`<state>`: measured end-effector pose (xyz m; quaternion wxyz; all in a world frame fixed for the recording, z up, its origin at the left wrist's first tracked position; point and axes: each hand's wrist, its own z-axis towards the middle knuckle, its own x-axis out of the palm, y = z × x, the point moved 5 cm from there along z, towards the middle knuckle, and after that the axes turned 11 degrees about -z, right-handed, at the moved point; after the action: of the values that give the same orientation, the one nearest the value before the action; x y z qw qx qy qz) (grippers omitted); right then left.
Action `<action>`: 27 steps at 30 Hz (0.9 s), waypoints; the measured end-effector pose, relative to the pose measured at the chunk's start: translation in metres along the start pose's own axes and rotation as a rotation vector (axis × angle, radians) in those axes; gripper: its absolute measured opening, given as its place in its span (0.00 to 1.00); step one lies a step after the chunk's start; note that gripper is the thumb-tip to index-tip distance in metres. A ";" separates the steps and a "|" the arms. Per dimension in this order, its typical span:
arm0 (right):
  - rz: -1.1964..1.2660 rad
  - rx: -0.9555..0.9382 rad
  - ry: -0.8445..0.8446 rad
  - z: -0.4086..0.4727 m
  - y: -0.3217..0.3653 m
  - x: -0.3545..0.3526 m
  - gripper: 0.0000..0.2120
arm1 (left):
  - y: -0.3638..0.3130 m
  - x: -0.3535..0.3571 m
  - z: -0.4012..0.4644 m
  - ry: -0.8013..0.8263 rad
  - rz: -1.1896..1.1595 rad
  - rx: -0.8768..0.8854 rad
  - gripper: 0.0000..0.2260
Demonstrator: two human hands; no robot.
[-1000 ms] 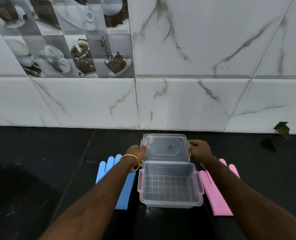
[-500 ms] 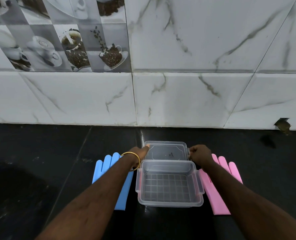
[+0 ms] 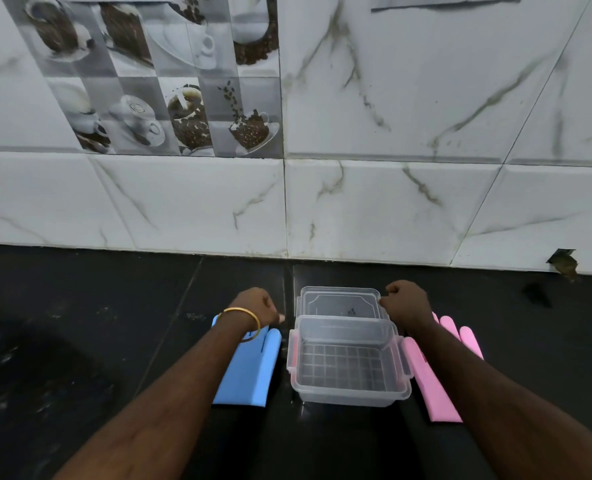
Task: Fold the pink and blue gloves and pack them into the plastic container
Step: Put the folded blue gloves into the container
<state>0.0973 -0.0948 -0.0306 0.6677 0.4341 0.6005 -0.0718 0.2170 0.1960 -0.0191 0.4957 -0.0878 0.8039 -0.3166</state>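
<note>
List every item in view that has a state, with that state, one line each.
plastic container: open, upright, nothing inside.
lid: off, lying flat behind the container.
blue glove: flat, unfolded, left of the container.
pink glove: flat, unfolded, right of the container.
left hand: fingers curled, above the blue glove's fingers, holding nothing visible.
right hand: fingers curled at the lid's right edge; grip unclear.

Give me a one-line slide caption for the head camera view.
Open plastic container on a black counter, lid behind, blue glove and pink glove flat either side.
</note>
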 end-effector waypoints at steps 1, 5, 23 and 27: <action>0.019 -0.011 -0.020 -0.005 0.007 -0.002 0.14 | 0.007 0.001 -0.012 0.090 0.129 0.028 0.09; 0.114 -0.087 -0.080 -0.027 0.042 -0.006 0.20 | 0.049 0.019 -0.055 0.382 0.436 0.016 0.23; 0.431 -0.214 0.079 -0.130 0.127 0.023 0.12 | 0.080 0.062 -0.119 -0.055 0.789 0.658 0.17; 0.580 -0.139 0.305 -0.146 0.134 0.034 0.09 | 0.069 0.037 -0.116 -0.114 0.793 0.816 0.21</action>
<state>0.0811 0.0989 0.0201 0.5908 0.5460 0.5484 0.2284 0.1117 0.2826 -0.0519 0.6130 0.4021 0.5600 -0.3858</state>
